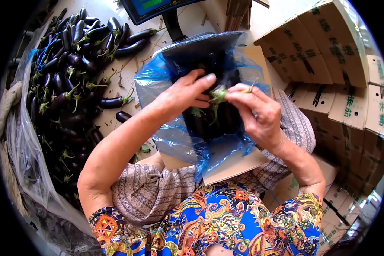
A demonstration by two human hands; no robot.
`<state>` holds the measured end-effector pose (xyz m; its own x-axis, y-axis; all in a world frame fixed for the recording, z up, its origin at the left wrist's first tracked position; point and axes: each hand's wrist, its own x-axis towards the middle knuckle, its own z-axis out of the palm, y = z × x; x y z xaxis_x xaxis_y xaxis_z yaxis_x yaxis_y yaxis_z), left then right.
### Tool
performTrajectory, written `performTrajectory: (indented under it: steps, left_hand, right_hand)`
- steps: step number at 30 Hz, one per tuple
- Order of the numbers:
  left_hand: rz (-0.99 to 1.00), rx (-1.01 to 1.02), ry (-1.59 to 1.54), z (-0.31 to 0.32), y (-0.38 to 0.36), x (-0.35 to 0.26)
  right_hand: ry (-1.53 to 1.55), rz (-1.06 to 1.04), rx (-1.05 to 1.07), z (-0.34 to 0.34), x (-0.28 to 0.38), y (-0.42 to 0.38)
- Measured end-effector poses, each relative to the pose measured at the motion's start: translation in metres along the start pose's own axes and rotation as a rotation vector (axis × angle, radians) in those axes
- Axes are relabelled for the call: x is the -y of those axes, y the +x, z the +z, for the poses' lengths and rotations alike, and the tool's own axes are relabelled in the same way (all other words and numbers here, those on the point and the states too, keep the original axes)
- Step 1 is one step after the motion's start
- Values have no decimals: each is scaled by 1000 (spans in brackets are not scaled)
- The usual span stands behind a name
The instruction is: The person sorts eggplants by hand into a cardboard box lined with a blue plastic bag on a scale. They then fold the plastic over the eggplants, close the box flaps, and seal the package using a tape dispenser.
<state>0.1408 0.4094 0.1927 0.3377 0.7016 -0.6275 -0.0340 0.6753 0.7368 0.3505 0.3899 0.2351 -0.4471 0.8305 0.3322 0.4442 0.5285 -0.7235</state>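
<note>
An open cardboard box [239,164], lined with blue plastic film [162,85], stands in front of me, and dark purple eggplants [226,121] fill it. My left hand [185,91] reaches over them from the left, fingers spread and thumb out, lying on the dark fruit. At the right, the fingers of my right hand [258,109] are pinched on the green eggplant stem [219,94], just beside the left fingertips. Most of that eggplant's body is lost among the dark fruit below.
A large heap of eggplants [68,89] lies on the left inside clear plastic sheeting [30,145]. A scale display [153,6] on a post stands beyond the box. Printed cardboard boxes [320,47] are stacked on the right. Loose eggplants [134,48] and stem scraps lie on the floor.
</note>
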Motion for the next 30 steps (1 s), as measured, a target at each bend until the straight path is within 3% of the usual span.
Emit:
performTrajectory:
  steps: [1,4,7,8,9,11,13,15,17,18,19,23,30]
  left_hand:
    - [-53,207,-296,-7,8,5]
    - [35,147,-355,8,-4,11]
    - [-19,-80,-172,-2,-13,8]
    - [69,-104,-63,-11,-14,10]
    - [55,-101,2,-17,-18,5]
    - [8,-125,-64,-9,-24,-4]
    - [87,-161,290,-5,-17,2]
    - [174,-201,592,8,-8,-5]
    - [230,-268,751,10,12,3]
    - [244,-293,772,12,20,6]
    - [257,-319,792,14,29,8]
    - [337,-450,917,31,63,14]
    - [513,-399,1222,40,74,32]
  right_hand:
    - [41,-27,8,0,6,-2]
    - [170,-65,79,0,16,-6]
    - [124,-42,135,-12,3,-14]
    - [-57,-48,47,-21,-5,-13]
    - [-113,75,-16,-24,-16,-12]
    - [-441,68,-152,-25,-43,0]
    - [-496,28,-87,-14,-85,0]
    - [-429,150,33,-14,-104,9]
    - [-228,433,206,-21,-106,23]
    - [-83,376,93,-25,-108,25]
    - [138,540,114,-35,-101,29]
    - [148,592,206,-48,-100,13]
    - [196,499,73,-43,-84,11]
